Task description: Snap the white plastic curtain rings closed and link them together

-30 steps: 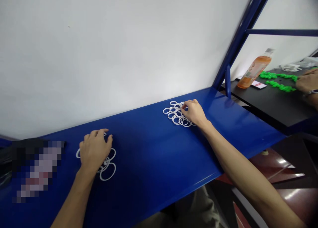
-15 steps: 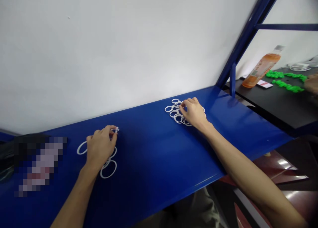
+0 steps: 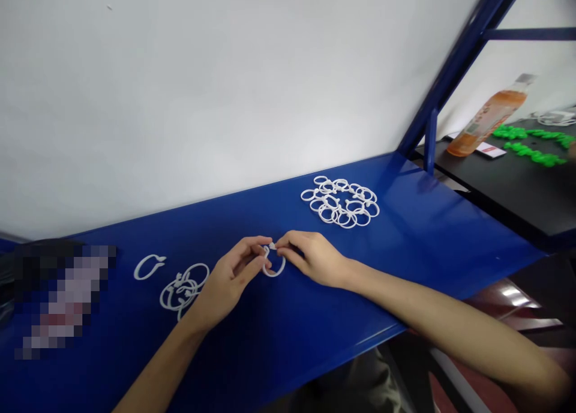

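Between my two hands, just above the blue surface, is a white plastic curtain ring (image 3: 274, 275) with its joint at the top. My left hand (image 3: 228, 282) pinches the left side of this joint between thumb and fingertips. From the other side, my right hand (image 3: 317, 258) grips the joint with thumb and index finger. Left of my left hand lies a small heap of similar white rings (image 3: 165, 300), partly hidden by the wrist. One single open ring (image 3: 137, 271) rests farther left. Beyond my right hand, several white rings (image 3: 327, 215) lie overlapping in a round cluster.
The blue tabletop (image 3: 279, 347) runs along a white wall (image 3: 225, 89). A blue metal frame (image 3: 450, 71) rises at the right end. Past it, a dark table (image 3: 499, 191) carries an orange drink bottle (image 3: 488, 119) and green pieces (image 3: 535, 155). A blurred-out item (image 3: 67, 305) lies at left.
My left hand has moved right from the left heap. My right hand has left the round cluster and come toward me and left. Both now meet at one ring.
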Demonstrator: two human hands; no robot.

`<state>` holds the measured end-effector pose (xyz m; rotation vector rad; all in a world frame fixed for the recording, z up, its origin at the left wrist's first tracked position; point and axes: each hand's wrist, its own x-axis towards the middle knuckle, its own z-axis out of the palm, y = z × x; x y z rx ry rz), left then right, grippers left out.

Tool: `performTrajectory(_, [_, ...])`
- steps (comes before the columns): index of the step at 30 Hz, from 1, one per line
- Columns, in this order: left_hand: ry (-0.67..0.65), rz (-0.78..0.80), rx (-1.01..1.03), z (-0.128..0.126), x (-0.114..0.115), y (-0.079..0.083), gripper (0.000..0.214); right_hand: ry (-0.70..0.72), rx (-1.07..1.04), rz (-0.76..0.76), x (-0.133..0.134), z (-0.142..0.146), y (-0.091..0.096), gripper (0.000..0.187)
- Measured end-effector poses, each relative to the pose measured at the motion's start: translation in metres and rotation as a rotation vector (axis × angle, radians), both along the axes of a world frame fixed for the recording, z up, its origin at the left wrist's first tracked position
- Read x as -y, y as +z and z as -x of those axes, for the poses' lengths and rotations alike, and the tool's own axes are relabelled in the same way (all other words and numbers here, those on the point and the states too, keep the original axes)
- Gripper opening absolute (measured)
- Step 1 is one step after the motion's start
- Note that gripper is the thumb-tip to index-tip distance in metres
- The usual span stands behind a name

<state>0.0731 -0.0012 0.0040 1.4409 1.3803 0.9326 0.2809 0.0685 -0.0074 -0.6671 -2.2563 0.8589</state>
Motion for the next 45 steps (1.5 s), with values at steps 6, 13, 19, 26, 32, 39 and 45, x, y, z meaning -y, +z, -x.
performTrajectory(6, [0.041, 0.022, 0.012, -0.007, -0.002, -0.003, 0.034, 0.004, -0.046, 0.094, 0.004, 0.001, -0.002, 0.003])
performTrajectory(13, [0.032, -0.029, 0.01, -0.004, -0.003, -0.014, 0.036, 0.19, -0.032, -0.07, 0.005, -0.002, -0.003, 0.017])
performTrajectory(19, [-0.006, 0.003, 0.042, -0.005, 0.0, -0.013, 0.031, 0.26, 0.047, -0.249, 0.009, -0.008, -0.002, 0.021])
performTrajectory(26, [-0.046, 0.017, 0.047, -0.006, 0.002, -0.013, 0.023, 0.285, 0.097, -0.464, 0.011, -0.01, -0.006, 0.024])
performTrajectory(32, [-0.038, -0.019, -0.011, -0.006, -0.001, -0.011, 0.025, 0.195, 0.091, -0.433, 0.008, -0.004, -0.007, 0.023])
performTrajectory(39, [-0.011, -0.089, -0.161, -0.013, 0.0, -0.012, 0.029, -0.048, -0.077, -0.353, -0.003, -0.002, -0.004, 0.015])
performTrajectory(45, [-0.034, -0.584, -0.69, -0.007, 0.001, -0.014, 0.026, 0.106, -0.072, -0.201, -0.005, -0.012, 0.009, 0.03])
